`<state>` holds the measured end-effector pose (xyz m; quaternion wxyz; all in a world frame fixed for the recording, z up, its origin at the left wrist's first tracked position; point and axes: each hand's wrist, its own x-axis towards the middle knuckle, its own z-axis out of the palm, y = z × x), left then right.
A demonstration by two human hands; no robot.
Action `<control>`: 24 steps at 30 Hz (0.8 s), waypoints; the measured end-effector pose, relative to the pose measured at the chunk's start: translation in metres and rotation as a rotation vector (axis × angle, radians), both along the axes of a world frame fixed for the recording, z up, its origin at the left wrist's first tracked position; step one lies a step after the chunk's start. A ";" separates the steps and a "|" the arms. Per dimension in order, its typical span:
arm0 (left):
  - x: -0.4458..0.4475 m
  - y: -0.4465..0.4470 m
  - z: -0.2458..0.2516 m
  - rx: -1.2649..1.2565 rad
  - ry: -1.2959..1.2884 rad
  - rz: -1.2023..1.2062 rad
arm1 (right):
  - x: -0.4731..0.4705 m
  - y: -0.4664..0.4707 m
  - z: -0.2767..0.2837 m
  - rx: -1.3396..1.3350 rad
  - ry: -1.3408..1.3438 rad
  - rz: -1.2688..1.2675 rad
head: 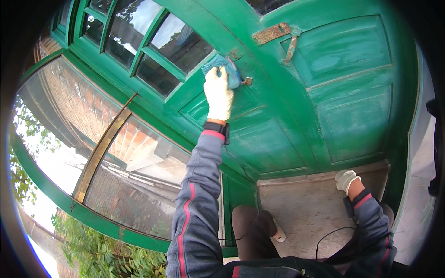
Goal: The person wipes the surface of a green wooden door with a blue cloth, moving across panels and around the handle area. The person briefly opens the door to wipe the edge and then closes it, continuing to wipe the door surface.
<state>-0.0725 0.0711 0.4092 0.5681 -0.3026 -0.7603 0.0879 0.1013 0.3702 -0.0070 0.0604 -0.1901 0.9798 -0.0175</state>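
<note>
My left hand (219, 93), in a pale glove, is shut on a crumpled blue cloth (217, 62). The cloth lies against a green painted wooden door (264, 139), just below its glass panes. Close to the cloth's right side are a small rusty metal latch piece (247, 81) and a worn metal plate (235, 54). My right hand (347, 180), gloved too, hangs low over the concrete threshold (302, 201) with its fingers curled in and nothing visible in it.
A rusty hasp (272, 33) and a rusty door handle (291, 49) stick out from the right door leaf. On the left, a green-framed glazed window sash (139, 180) stands out beside me. Thin black cables (318, 243) run near my knees.
</note>
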 end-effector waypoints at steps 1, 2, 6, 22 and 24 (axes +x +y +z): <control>0.000 -0.009 0.002 -0.031 -0.042 0.064 | 0.001 0.002 -0.001 0.092 -0.005 0.042; -0.002 -0.017 0.004 -0.053 0.006 -0.021 | 0.001 0.004 -0.003 0.021 0.009 0.000; -0.010 -0.036 0.004 0.026 -0.014 -0.115 | 0.002 0.008 -0.009 -0.036 -0.009 -0.039; -0.028 -0.042 -0.054 0.250 0.075 0.098 | 0.002 -0.013 0.011 -0.004 -0.079 -0.014; -0.026 -0.027 -0.068 0.316 0.011 0.160 | -0.001 -0.014 0.010 -0.004 -0.127 -0.045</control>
